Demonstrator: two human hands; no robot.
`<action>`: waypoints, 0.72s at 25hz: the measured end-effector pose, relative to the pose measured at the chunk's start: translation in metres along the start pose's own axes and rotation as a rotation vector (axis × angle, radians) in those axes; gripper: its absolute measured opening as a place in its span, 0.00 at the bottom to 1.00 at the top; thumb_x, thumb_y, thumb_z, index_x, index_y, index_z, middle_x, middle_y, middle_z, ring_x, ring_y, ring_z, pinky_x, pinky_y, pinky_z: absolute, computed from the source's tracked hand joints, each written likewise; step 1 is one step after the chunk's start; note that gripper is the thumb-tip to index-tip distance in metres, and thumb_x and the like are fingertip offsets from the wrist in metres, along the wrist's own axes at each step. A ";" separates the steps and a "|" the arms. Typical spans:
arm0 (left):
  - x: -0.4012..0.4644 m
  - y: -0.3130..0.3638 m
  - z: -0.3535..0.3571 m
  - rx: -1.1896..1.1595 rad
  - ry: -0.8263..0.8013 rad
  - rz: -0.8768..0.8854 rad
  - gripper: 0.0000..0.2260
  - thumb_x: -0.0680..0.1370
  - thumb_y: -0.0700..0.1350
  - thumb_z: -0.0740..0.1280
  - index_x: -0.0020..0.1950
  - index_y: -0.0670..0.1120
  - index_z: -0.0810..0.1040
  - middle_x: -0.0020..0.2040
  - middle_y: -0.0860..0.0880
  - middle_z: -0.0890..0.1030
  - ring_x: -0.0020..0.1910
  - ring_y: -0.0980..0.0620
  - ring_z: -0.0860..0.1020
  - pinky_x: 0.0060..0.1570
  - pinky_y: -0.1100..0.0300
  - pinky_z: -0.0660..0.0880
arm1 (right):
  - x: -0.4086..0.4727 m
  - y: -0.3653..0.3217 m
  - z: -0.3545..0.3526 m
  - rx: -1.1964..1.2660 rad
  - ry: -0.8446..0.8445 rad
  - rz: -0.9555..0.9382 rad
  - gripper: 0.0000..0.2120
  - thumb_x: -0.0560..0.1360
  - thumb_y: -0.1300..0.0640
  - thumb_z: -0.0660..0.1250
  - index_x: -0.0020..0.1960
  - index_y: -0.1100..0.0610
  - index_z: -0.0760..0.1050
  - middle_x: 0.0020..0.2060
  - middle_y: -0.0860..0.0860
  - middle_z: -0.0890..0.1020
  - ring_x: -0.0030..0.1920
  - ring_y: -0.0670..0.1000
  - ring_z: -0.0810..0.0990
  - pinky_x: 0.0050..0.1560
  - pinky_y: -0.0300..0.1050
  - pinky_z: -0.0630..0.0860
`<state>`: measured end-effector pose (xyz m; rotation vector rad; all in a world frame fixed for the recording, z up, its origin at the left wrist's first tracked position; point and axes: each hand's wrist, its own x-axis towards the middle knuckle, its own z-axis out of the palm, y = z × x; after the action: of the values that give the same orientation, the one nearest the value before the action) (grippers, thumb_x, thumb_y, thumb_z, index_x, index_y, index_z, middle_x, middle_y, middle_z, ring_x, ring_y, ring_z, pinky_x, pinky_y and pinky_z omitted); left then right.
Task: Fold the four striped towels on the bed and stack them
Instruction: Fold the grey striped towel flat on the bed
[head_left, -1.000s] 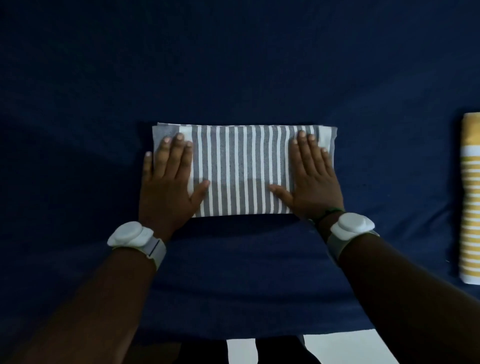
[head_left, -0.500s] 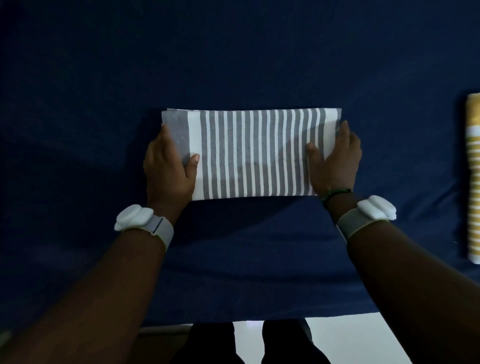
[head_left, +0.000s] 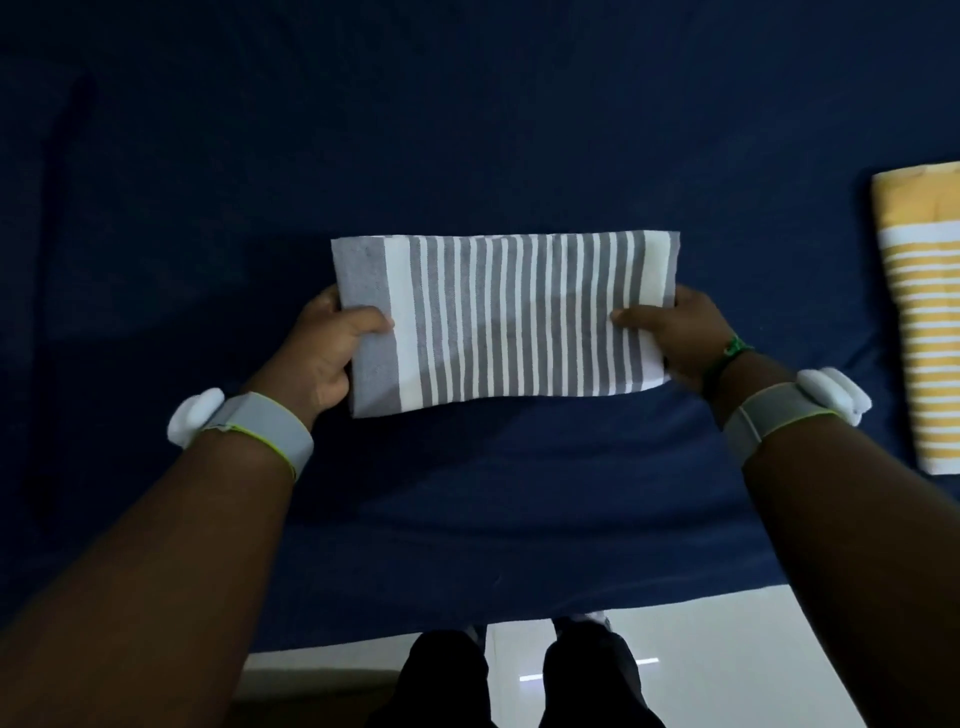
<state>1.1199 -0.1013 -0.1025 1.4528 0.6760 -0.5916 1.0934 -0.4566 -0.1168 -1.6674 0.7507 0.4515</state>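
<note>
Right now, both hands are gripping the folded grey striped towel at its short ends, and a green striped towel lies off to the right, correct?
Nearly: the head view shows the towel at the right is yellow striped, not green. Both the left hand and right hand do grip the folded grey striped towel at its short ends.

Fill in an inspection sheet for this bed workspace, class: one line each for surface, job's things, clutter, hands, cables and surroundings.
Surface: dark blue bed sheet, smooth, lightly creased near the front edge.
Job's things: folded grey-and-white striped towel at centre, gripped at both short ends; folded yellow-and-white striped towel lying at the right edge, partly out of view. Other towels not in view.
Clutter: nothing seen.
Hands: left hand grips the grey towel's left end, thumb on top; right hand grips its right end, thumb on top. White wrist devices on grey bands on both wrists; green bracelet on the right.
Cables: nothing seen.
Surroundings: pale glossy floor beyond the bed edge; the person's dark-clad legs below.
</note>
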 end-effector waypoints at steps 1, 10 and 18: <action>-0.004 -0.003 0.000 -0.021 -0.024 0.014 0.17 0.77 0.33 0.70 0.63 0.48 0.79 0.61 0.43 0.83 0.59 0.42 0.81 0.58 0.44 0.79 | -0.010 0.006 -0.002 0.020 -0.001 -0.029 0.10 0.73 0.62 0.76 0.51 0.51 0.81 0.53 0.55 0.86 0.52 0.56 0.86 0.58 0.58 0.82; -0.036 -0.001 0.038 0.087 -0.141 0.106 0.16 0.82 0.42 0.67 0.70 0.45 0.75 0.57 0.48 0.84 0.52 0.51 0.84 0.51 0.52 0.80 | -0.081 0.060 -0.041 0.157 0.053 -0.048 0.16 0.77 0.61 0.73 0.62 0.48 0.76 0.57 0.51 0.85 0.54 0.53 0.85 0.59 0.60 0.81; -0.028 0.013 0.147 0.280 -0.124 0.232 0.09 0.84 0.43 0.65 0.63 0.46 0.80 0.53 0.51 0.86 0.49 0.56 0.85 0.49 0.58 0.81 | -0.081 0.113 -0.109 0.341 0.169 -0.082 0.14 0.80 0.57 0.69 0.66 0.52 0.76 0.58 0.53 0.85 0.56 0.56 0.85 0.59 0.62 0.80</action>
<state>1.1192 -0.2488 -0.0733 1.7104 0.3292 -0.6057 0.9469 -0.5545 -0.1193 -1.4193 0.8286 0.1158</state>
